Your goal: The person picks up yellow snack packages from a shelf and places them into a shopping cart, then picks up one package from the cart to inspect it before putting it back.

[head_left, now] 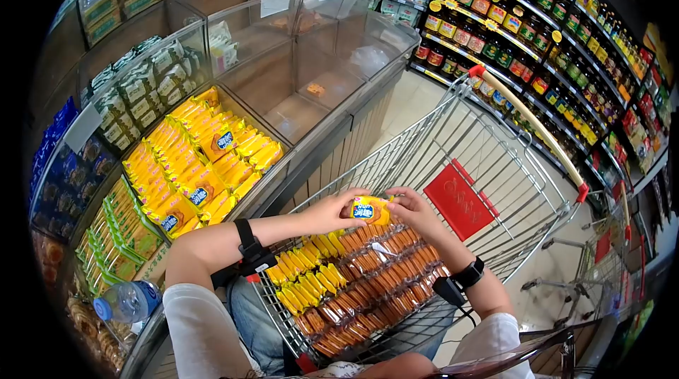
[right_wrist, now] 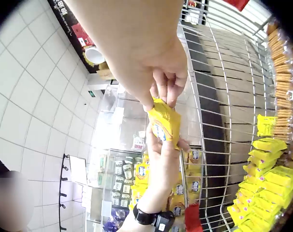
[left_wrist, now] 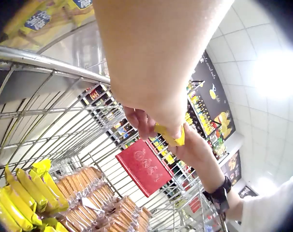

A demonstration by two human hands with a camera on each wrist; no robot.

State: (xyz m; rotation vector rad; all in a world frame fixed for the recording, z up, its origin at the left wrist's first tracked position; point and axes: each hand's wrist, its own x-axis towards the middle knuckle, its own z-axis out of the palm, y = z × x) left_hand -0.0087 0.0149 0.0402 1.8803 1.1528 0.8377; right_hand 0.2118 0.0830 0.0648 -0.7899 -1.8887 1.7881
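Observation:
Over the shopping cart I hold a small yellow snack packet (head_left: 370, 210) with a blue label. My left hand (head_left: 335, 211) grips its left end, thumb on the front. The right hand (head_left: 416, 208) pinches the opposite end; the right wrist view shows its thumb and fingertips at the top edge of the packet (right_wrist: 165, 122). Below both hands, rows of similar yellow packets (head_left: 308, 276) stand on the cart's left side. Beside them are several rows of brown biscuits in clear wrappers (head_left: 382, 287), with a small white tag on top.
To the left, a display bin holds yellow packets (head_left: 205, 159), with green packs (head_left: 117, 234) and a water bottle (head_left: 129, 301) nearby. The cart's wire basket (head_left: 396, 135) carries a red panel (head_left: 461, 198). Shelves of jars (head_left: 509, 18) stand beyond.

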